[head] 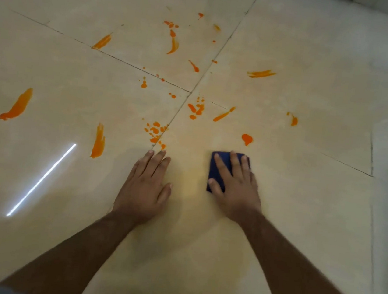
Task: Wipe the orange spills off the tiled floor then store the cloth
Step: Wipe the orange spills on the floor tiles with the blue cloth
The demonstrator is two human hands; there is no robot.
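- Tiled floor: pale glossy tiles with dark grout lines; four tiles meet at a corner just beyond the hands, and the orange spills are scattered around it.
- Right hand: laid flat, fingers spread, pressing a folded dark blue cloth against the floor. The grip is a wide palm-down press on the cloth, not a closed fist.
- Left hand: flat on the bare tile beside the right hand, fingers together, holding nothing; it appears to serve as a prop for the body.
- Cloth position: on the near right tile, close to the grout corner, just short of a rounded orange blob.
- Work apparently done: the patch between and beneath the hands shows only a faint yellowish haze, which suggests it has been wiped.
- Work left: a long smear toward the left edge of the view, an upright streak near the left hand, a cluster of droplets on the grout line, and several streaks on the far tiles.
- Judgement: the task is at an early stage; most marks remain, and storing the cloth has not begun.
- A bright line of reflected light lies on the near left tile.
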